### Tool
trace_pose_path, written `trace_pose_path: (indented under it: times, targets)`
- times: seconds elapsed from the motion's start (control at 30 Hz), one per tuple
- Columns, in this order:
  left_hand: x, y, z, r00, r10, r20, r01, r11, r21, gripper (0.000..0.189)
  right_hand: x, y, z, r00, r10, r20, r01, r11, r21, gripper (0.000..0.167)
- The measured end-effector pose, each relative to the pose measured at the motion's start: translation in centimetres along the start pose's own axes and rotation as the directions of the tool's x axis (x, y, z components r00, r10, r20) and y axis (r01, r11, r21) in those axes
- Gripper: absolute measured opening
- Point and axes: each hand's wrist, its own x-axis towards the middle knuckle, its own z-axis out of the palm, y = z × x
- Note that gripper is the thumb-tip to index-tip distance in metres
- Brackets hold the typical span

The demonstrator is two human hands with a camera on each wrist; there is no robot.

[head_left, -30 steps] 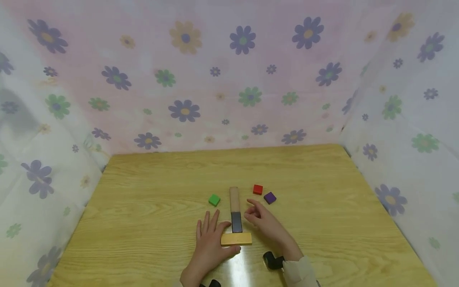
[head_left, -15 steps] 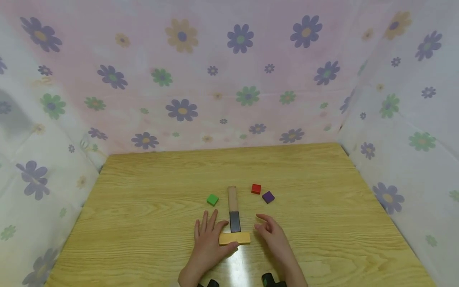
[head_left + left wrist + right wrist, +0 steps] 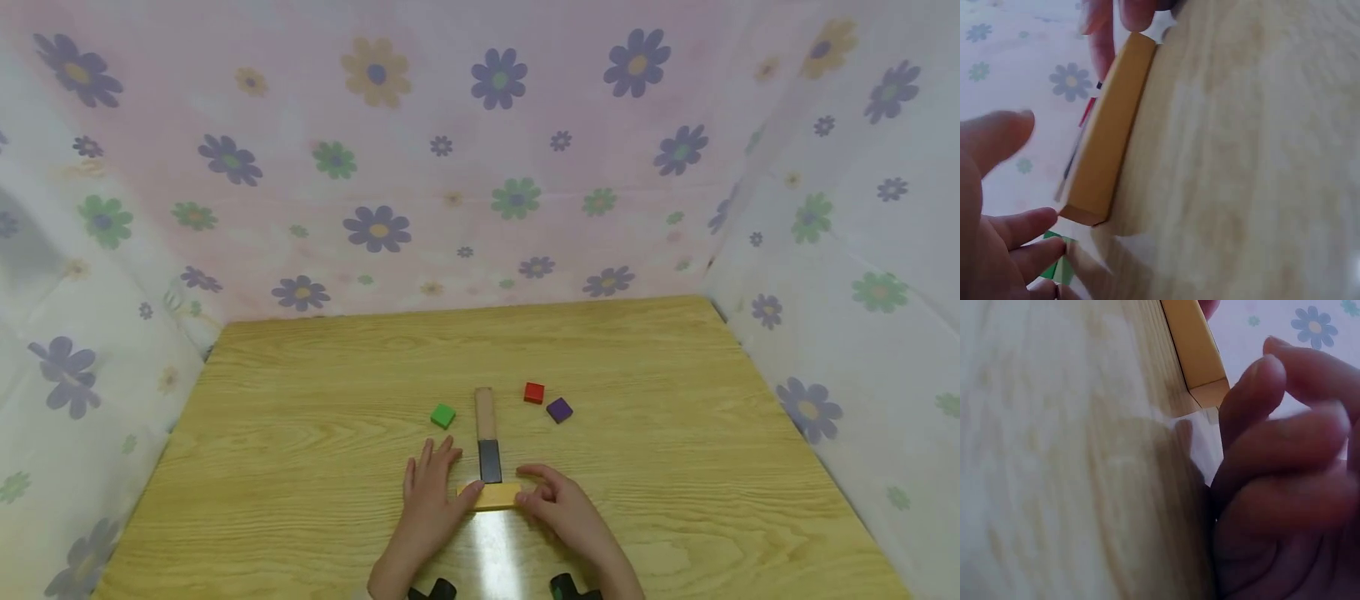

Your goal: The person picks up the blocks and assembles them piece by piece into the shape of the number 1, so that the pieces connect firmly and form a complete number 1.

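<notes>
A long yellow block point(image 3: 497, 497) lies crosswise on the wooden table, its far side against the end of a black block point(image 3: 490, 461). Beyond the black one, a tan block point(image 3: 486, 412) continues the line away from me. My left hand point(image 3: 427, 504) is spread at the yellow block's left end, the thumb overlapping its top in the head view; in the left wrist view the thumb stands apart from the block. At the right end, my right hand point(image 3: 568, 510) has its fingertips right by the block's end face, with the other fingers loosely bent.
A green block point(image 3: 443, 416) lies left of the tan one. To the right are a red block point(image 3: 534, 392) and a purple block point(image 3: 559, 410). Flower-printed cloth point(image 3: 450, 167) encloses the table point(image 3: 315, 467) at the back and sides.
My right hand has drawn back toward me, then moved left to the yellow block's right end. My left hand has loosened from around the block, its thumb shifting up over it.
</notes>
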Motion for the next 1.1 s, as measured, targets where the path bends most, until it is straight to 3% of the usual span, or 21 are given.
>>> trace_pose_path:
  times: [0.17, 0.33, 0.5, 0.63, 0.73, 0.87, 1.1]
  targets:
    - [0.4, -0.2, -0.9, 0.999, -0.042, -0.014, 0.042, 0.998, -0.057, 0.052, -0.2, -0.2, -0.2, 0.998, -0.035, 0.051, 0.033, 0.999, 0.041, 0.053]
    - [1.2, -0.6, -1.9, 0.995, -0.083, -0.048, 0.080, 0.995, -0.061, 0.044, -1.2, -2.5, -0.4, 0.996, -0.049, 0.072, 0.045, 0.998, 0.053, 0.052]
    - [2.5, -1.4, -2.6, 0.990, -0.119, -0.078, 0.114, 0.991, -0.067, 0.049, -1.4, -3.1, -0.3, 0.995, -0.054, 0.084, 0.049, 0.997, 0.054, 0.051]
    - [3.7, -1.8, -2.8, 0.989, -0.125, -0.085, 0.124, 0.992, -0.015, 0.054, -1.3, -3.0, -0.2, 0.995, -0.055, 0.086, 0.050, 0.997, 0.052, 0.050]
    - [4.6, -2.1, -2.7, 0.988, -0.128, -0.080, 0.134, 0.989, 0.063, 0.055, -1.3, -3.0, -0.2, 0.995, -0.053, 0.085, 0.049, 0.997, 0.053, 0.050]
    - [5.7, -2.4, -2.5, 0.989, -0.115, -0.095, 0.124, 0.988, 0.094, 0.057, -1.4, -3.0, -0.2, 0.995, -0.059, 0.082, 0.054, 0.997, 0.056, 0.048]
    - [6.7, -2.7, -2.4, 0.993, -0.052, -0.109, 0.066, 0.990, 0.126, 0.044, -1.3, -2.9, -0.2, 0.995, -0.060, 0.075, 0.058, 0.998, 0.036, 0.046]
